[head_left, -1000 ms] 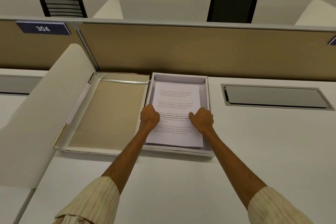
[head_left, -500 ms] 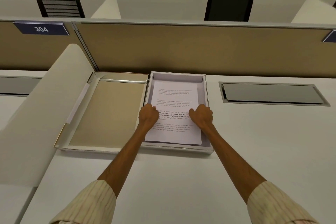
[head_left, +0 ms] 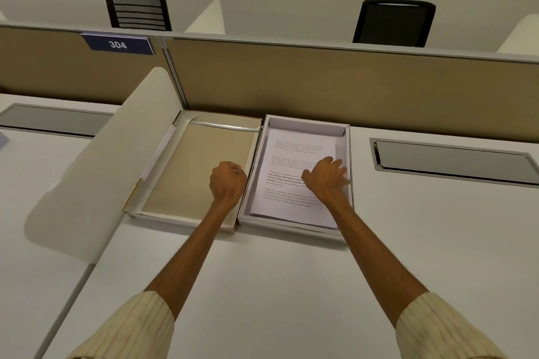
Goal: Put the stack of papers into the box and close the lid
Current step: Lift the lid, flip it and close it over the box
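Lid lies open flat on the worktop, joined to the box on its right. Left hand hovers over it, fingers curled shut on nothing. To close well, I'd hook the lid's far-left edge and swing it over evenly. Papers sit inside the box under the right hand, fingers loose and spread, gripping nothing

Blue plate on partition reads "304". Print on papers too small to read.
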Available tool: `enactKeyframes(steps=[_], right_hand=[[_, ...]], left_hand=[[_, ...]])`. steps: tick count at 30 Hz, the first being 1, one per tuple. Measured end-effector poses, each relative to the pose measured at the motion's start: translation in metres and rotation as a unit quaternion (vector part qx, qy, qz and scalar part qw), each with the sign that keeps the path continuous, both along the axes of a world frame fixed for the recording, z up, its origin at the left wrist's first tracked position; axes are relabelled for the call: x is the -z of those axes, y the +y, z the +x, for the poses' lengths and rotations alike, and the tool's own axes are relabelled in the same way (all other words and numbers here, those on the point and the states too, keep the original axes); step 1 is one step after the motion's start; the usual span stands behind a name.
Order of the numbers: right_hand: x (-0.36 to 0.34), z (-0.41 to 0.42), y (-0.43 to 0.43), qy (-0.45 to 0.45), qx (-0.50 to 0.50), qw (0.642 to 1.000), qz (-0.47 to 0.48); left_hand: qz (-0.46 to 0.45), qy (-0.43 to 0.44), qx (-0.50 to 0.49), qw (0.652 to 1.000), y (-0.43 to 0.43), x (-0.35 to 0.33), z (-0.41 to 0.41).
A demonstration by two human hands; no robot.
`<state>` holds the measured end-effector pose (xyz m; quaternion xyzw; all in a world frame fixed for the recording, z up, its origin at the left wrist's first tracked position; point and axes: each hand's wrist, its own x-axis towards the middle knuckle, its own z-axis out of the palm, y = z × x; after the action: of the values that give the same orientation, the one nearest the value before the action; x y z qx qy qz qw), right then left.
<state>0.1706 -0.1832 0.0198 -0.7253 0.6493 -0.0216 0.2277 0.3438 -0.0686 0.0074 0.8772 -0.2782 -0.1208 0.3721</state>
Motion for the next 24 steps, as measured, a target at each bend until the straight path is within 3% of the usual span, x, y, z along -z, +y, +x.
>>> enactKeyframes(steps=[4, 7, 11, 15, 20, 24], right_hand=[[-0.01, 0.022, 0.02, 0.036, -0.033, 0.999, 0.01], [-0.004, 0.062, 0.068, 0.012, -0.101, 0.994, 0.024], [0.006, 0.072, 0.093, -0.025, -0.135, 0.99, 0.008], [0.02, 0.1, 0.131, -0.066, -0.253, 0.965, -0.006], [0.025, 0.105, 0.133, -0.129, -0.373, 0.919, -0.009], [0.026, 0.109, 0.143, -0.082, -0.454, 0.887, 0.011]], left_hand=[[0.026, 0.005, -0.024, 0.999, 0.035, -0.001, 0.02], [0.044, 0.001, -0.094, 0.995, 0.094, 0.003, 0.047], [0.052, -0.001, -0.105, 0.993, 0.115, 0.015, 0.051], [0.081, -0.046, -0.114, 0.989, 0.153, 0.034, 0.067], [0.195, -0.119, -0.109, 0.967, 0.155, 0.041, 0.069], [0.218, -0.098, -0.11, 0.965, 0.155, 0.046, 0.065]])
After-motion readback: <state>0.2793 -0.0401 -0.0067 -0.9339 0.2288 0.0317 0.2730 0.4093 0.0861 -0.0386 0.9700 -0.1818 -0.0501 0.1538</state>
